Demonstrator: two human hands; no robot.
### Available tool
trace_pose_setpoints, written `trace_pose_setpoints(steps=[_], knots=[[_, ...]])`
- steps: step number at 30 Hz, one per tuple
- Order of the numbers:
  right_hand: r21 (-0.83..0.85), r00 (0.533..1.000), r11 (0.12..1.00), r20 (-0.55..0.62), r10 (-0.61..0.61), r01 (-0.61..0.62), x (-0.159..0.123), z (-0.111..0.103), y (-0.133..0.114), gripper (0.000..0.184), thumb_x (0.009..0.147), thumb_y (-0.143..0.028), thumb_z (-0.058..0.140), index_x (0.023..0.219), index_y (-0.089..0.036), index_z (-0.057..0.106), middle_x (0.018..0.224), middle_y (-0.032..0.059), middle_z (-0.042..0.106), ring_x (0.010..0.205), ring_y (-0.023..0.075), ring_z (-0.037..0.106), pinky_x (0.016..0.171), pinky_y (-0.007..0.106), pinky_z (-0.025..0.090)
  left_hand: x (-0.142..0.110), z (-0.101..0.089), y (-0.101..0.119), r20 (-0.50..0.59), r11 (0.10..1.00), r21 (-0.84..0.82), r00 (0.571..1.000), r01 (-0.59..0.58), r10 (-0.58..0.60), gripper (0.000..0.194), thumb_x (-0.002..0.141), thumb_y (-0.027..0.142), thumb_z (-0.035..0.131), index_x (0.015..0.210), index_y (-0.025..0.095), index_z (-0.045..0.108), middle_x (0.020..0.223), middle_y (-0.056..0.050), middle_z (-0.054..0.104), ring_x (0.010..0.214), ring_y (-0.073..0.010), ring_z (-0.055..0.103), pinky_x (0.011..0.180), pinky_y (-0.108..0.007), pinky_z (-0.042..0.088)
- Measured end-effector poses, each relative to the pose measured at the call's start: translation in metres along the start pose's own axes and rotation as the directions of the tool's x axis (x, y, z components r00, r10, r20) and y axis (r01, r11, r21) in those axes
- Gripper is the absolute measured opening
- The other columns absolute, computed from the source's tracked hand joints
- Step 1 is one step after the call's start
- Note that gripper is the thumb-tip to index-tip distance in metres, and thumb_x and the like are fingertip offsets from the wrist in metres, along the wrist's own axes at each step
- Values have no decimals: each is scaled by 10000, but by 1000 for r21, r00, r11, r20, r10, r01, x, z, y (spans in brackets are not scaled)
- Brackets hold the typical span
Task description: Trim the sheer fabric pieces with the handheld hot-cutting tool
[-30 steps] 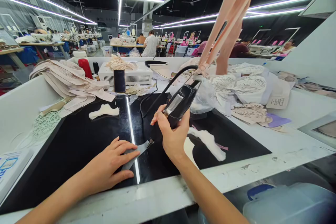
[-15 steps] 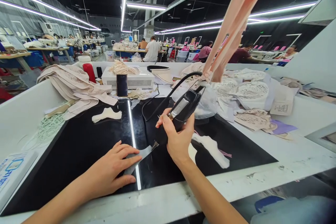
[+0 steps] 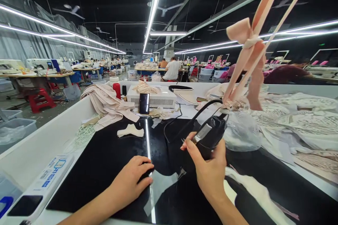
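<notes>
My right hand [image 3: 211,172] is wrapped round a black corded handheld tool [image 3: 211,132] with a silver metal plate on its side. Pink fabric straps [image 3: 237,74] tied to its top hold it from above. A small metal tip [image 3: 181,173] below the tool meets the upper right end of a thin translucent grey piece [image 3: 162,184]. That piece lies flat on the black board [image 3: 105,161]. My left hand [image 3: 130,179] rests on the board, palm down and fingers apart, with fingertips by the piece's left edge. Whether they touch it, I cannot tell.
Cream fabric pieces [image 3: 130,130] lie on the board. At the back stand a white vented box [image 3: 158,99], a phone [image 3: 144,103] and a red thread cone [image 3: 116,90]. Beige strips [image 3: 105,102] are heaped left; lace cups [image 3: 311,126] and a plastic bag [image 3: 241,132] lie right.
My left hand has slid off the grey piece, which now shows almost whole. My right hand keeps its hold on the tool. The camera view has turned left and tilted up.
</notes>
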State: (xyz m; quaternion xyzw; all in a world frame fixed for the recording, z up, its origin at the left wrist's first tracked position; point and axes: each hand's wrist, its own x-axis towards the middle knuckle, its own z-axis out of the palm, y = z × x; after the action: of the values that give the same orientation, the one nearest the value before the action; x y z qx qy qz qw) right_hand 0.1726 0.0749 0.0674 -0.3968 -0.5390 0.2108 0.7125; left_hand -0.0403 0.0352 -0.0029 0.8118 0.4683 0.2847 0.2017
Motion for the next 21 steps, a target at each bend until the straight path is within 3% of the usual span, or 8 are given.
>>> trace_pose_setpoints(steps=[5,9,13,14,16,18,19,21], knots=[[-203,996,978,81,-39,55,6,-11,-4,459,798,-515,727,1135,-228,605,990,66,667,859,263,657,794,447,534,3,5,-2,-33,1000,-25,999,0,-1,189,866,114,685,1019,224,686,1237,-60,654,1230,-243,562,1064,-406,472],[-272,983,949,-45,-181,162,6,-21,-3,647,758,-480,784,1313,-235,559,1137,94,602,973,277,600,876,480,489,4,5,-1,-54,998,-69,999,-5,1,145,853,87,683,895,223,658,1157,-36,679,1184,-223,580,1030,-378,480],[-266,866,869,-175,-469,417,-4,-30,-4,483,770,-254,815,1206,-265,607,997,45,578,816,213,574,815,420,492,4,4,1,-53,994,-111,998,-19,13,133,875,93,645,855,225,638,1118,-26,689,1155,-212,585,1008,-364,480],[-298,826,807,-95,-556,509,-8,-32,-6,396,794,-202,786,1149,-268,622,948,37,592,790,211,582,777,401,499,4,4,2,-52,992,-122,999,-18,12,124,887,105,627,858,226,635,1111,-26,691,1137,-210,591,996,-360,484],[-301,712,647,237,-661,700,-16,-31,-10,269,860,-133,689,1084,-268,625,882,34,645,771,215,620,720,377,514,3,3,3,-48,990,-142,999,-7,0,101,916,144,587,884,229,633,1070,-26,695,1075,-207,610,960,-353,498],[-187,555,562,569,-607,806,-25,-25,-12,261,915,-111,593,1131,-257,603,920,45,705,806,214,663,737,374,536,2,2,4,-42,987,-158,999,9,-16,90,938,195,553,912,233,631,993,-18,693,993,-202,626,959,-364,494],[-169,525,576,662,-535,800,-28,-20,-12,276,936,-114,563,1176,-247,584,982,60,722,868,221,678,777,381,543,2,1,5,-36,986,-167,999,16,-22,91,944,217,545,917,235,629,951,-7,689,947,-196,631,983,-377,479],[-180,547,673,744,-384,718,-34,-9,-9,297,975,-152,517,1260,-234,528,1110,86,714,1003,236,672,862,397,542,2,-1,5,-23,981,-191,999,27,-32,101,949,244,533,906,238,625,890,16,680,878,-182,636,1020,-387,447]])
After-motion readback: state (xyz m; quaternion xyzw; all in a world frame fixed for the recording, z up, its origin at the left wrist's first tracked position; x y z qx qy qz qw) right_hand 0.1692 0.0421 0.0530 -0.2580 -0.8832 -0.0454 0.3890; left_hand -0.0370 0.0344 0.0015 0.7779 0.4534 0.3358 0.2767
